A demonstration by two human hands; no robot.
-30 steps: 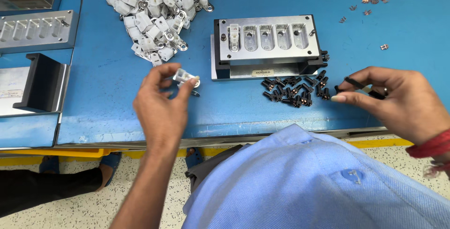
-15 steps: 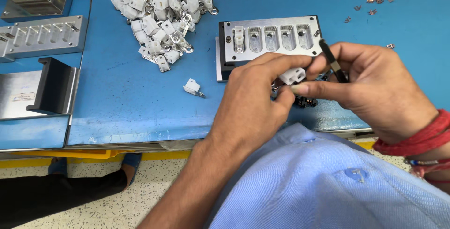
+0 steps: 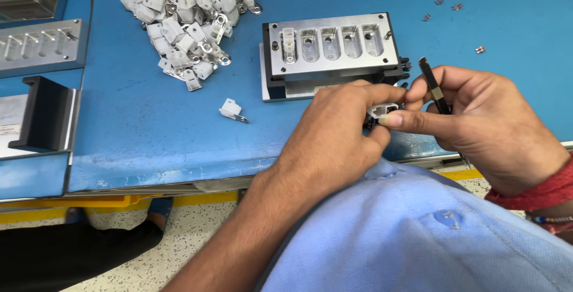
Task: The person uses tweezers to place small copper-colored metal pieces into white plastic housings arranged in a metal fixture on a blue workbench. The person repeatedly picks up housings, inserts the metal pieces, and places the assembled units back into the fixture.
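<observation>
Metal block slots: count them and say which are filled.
5 slots in the metal block, in one row. The leftmost slot holds a white part; the other four, to its right, look empty. None seems hidden.

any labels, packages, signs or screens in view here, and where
Paper sheet: far left edge, lying flat under a black holder; pale grey-white, with a small orange-red mark; mostly hidden.
No packages, signs or screens show.

A light blue buttoned shirt fills the lower right of the frame; red thread bands circle the right wrist.
</observation>
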